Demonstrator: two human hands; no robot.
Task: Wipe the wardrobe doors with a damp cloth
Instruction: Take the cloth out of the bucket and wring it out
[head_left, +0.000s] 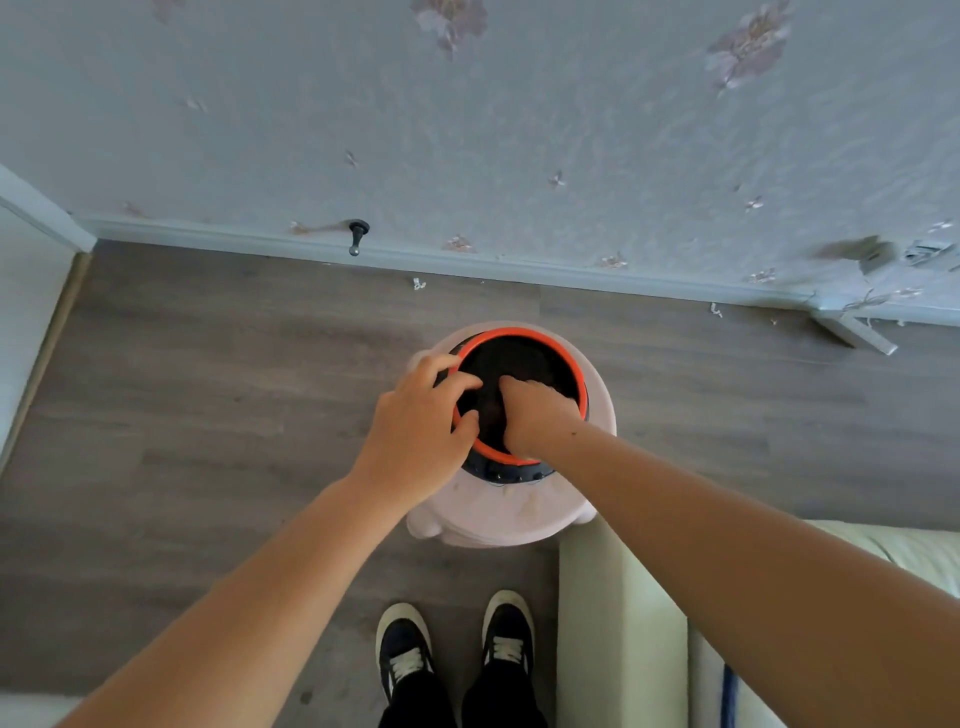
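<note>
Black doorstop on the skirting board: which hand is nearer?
Left. The left hand grips the orange-rimmed black bucket at its left rim, toward the black doorstop; the right hand is inside it, farther right.

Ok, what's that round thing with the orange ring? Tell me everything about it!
It is a round bucket, seen from above: a bright orange rim, a black band below it and a dark inside, probably plastic. It stands upright on a pale round stool on the grey floor. The left hand grips its rim and the right hand reaches down inside. What it holds is too dark to tell.
</note>
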